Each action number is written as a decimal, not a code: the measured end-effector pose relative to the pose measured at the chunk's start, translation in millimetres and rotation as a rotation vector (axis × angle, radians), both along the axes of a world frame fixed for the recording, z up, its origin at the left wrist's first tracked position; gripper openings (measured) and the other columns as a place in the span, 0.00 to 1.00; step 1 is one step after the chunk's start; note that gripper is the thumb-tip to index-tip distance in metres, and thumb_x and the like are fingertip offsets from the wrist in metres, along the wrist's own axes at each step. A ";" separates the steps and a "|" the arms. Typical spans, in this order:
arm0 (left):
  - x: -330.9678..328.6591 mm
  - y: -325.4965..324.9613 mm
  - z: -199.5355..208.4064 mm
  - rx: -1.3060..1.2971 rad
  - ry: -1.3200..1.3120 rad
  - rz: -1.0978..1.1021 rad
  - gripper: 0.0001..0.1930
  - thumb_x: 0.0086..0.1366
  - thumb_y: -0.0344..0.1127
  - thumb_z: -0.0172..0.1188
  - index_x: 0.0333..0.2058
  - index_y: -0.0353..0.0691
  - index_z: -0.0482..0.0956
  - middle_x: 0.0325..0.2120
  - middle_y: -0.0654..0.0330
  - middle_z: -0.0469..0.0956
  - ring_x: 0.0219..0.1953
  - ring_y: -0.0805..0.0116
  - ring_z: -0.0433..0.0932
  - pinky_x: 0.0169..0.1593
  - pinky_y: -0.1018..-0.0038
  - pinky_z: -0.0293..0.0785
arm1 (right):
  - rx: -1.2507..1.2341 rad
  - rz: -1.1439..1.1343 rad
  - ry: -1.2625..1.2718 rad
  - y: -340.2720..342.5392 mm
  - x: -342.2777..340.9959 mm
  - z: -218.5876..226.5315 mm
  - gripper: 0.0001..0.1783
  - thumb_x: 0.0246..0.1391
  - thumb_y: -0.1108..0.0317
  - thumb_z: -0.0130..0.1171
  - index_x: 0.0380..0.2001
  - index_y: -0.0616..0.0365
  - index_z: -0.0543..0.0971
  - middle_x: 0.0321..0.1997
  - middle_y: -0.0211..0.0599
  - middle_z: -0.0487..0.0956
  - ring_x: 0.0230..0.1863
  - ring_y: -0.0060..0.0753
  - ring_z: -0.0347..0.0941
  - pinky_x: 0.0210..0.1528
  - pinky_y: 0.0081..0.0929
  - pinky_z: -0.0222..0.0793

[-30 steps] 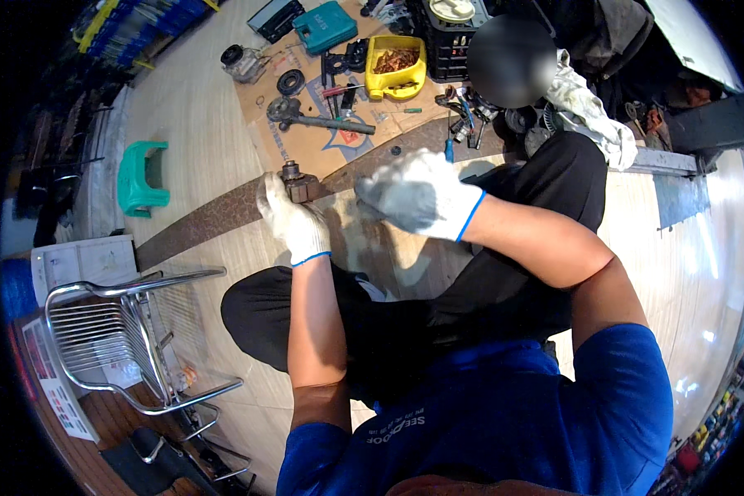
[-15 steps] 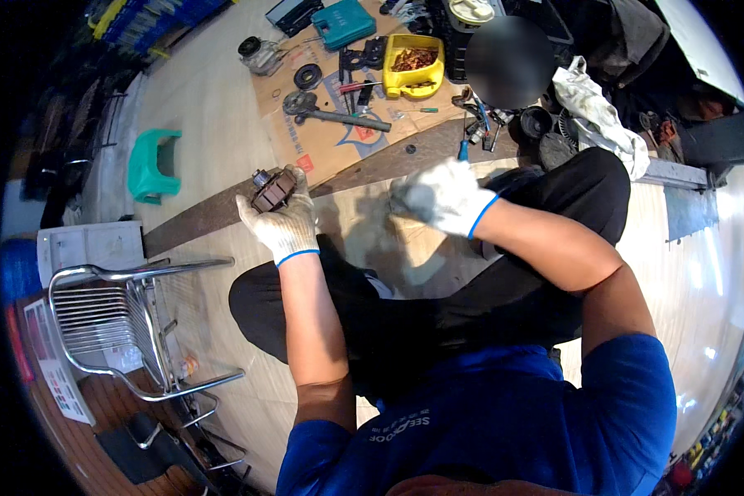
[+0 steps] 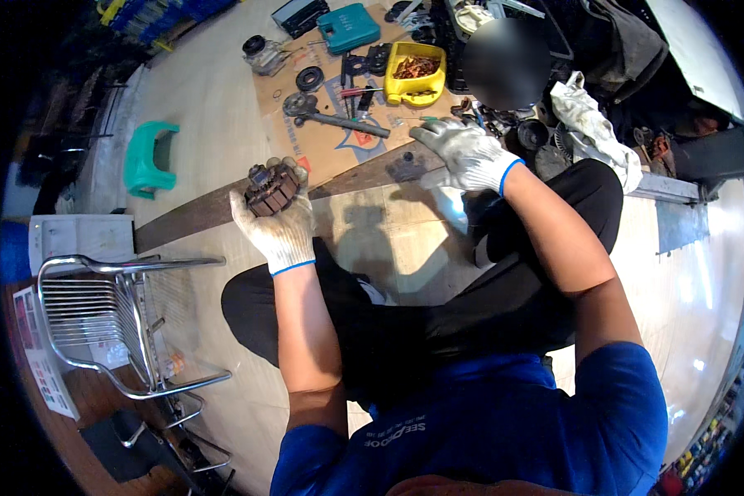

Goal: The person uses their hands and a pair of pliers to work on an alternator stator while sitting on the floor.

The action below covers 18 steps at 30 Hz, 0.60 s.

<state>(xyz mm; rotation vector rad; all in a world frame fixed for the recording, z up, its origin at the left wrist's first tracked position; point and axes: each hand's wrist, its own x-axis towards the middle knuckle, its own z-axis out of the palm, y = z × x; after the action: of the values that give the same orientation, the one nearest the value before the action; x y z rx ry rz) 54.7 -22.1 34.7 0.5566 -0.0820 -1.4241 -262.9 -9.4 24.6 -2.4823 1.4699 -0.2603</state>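
My left hand [image 3: 274, 223], in a white knit glove, is closed around a dark brown motor armature [image 3: 271, 190] with block-like segments around its rim and a short hub at its centre. It is held up off the floor, palm under it. My right hand [image 3: 469, 155], also gloved, reaches forward with its fingers stretched out and nothing visible in them. Its fingertips are beside a cluster of small loose parts and tools at the cardboard's near right edge. The glove hides part of that area. A grey hammer-like tool [image 3: 339, 120] lies on the cardboard [image 3: 318, 161] ahead.
A yellow container [image 3: 426, 93] of copper-coloured bits stands at the back beside a teal case [image 3: 349, 30]. White cloth [image 3: 585, 116] and dark round parts [image 3: 534, 134] lie to the right. A green stool [image 3: 151, 159] and a metal chair [image 3: 91, 318] are at left.
My right hand has moved forward and slightly right, and its fingers are now stretched out. The armature has tilted in my left hand, showing more of its face. The view has shifted slightly.
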 end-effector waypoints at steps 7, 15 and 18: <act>-31.6 12.4 -13.5 -0.080 -0.133 -0.145 0.25 0.69 0.56 0.52 0.51 0.40 0.75 0.48 0.46 0.78 0.49 0.45 0.77 0.51 0.44 0.73 | 0.336 0.067 -0.302 17.1 63.5 28.2 0.50 0.52 0.35 0.60 0.66 0.61 0.63 0.62 0.57 0.73 0.59 0.55 0.72 0.61 0.40 0.69; -45.6 22.6 -11.8 -0.071 -0.137 -0.253 0.27 0.69 0.57 0.51 0.53 0.39 0.75 0.50 0.45 0.77 0.50 0.43 0.77 0.50 0.44 0.76 | 0.468 0.017 -0.407 18.4 80.1 13.0 0.18 0.60 0.51 0.55 0.47 0.47 0.80 0.45 0.49 0.83 0.47 0.51 0.80 0.50 0.44 0.74; -49.7 14.8 -6.1 0.037 -0.127 -0.168 0.27 0.69 0.57 0.50 0.52 0.38 0.75 0.51 0.43 0.77 0.50 0.42 0.77 0.50 0.45 0.75 | 0.278 -0.050 -0.371 2.7 51.7 -32.0 0.14 0.60 0.56 0.55 0.47 0.42 0.80 0.44 0.47 0.83 0.46 0.51 0.81 0.48 0.44 0.75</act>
<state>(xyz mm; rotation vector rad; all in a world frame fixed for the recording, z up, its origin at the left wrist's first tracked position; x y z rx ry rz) 5.1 -7.3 28.6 0.6833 -0.2082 -1.5553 -211.2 -6.8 -7.3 -2.0487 1.3119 -0.4634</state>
